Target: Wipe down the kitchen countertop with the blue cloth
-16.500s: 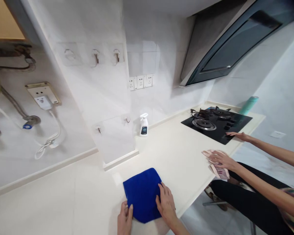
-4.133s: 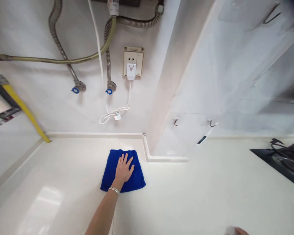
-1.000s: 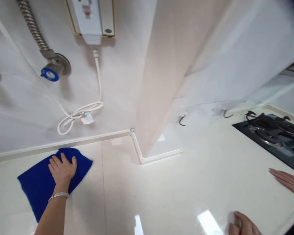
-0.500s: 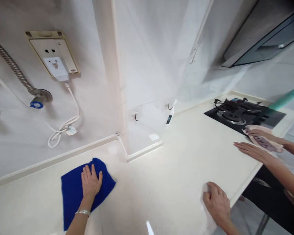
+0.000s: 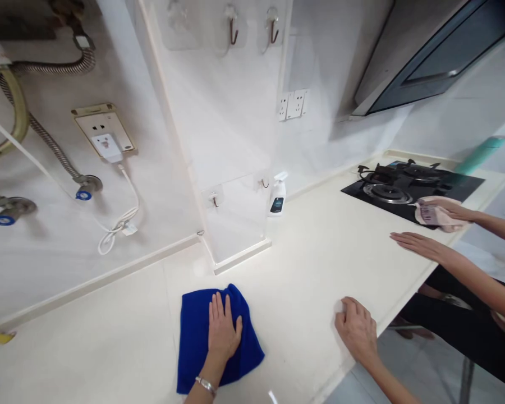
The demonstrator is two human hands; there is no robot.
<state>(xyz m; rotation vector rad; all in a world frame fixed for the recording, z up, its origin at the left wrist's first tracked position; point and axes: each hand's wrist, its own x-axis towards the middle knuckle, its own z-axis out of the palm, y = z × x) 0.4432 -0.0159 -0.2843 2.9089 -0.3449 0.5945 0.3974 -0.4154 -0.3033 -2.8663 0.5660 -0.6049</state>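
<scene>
My left hand lies flat on a blue cloth, fingers stretched out and palm pressing it to the pale countertop. The cloth is spread out, with a few wrinkles along its far edge. Near the counter's front edge, my right hand rests on the surface with its fingers curled in; no object shows in it.
At the right, a co-worker's hand holds a pink cloth at the black gas stove; the other hand rests on the counter. A white spray bottle stands by the wall pillar. A plugged cord hangs at left.
My left hand and the blue cloth have moved right along the counter, nearer the pillar corner. My right hand stays at the counter edge. The view has shifted, showing more wall above.
</scene>
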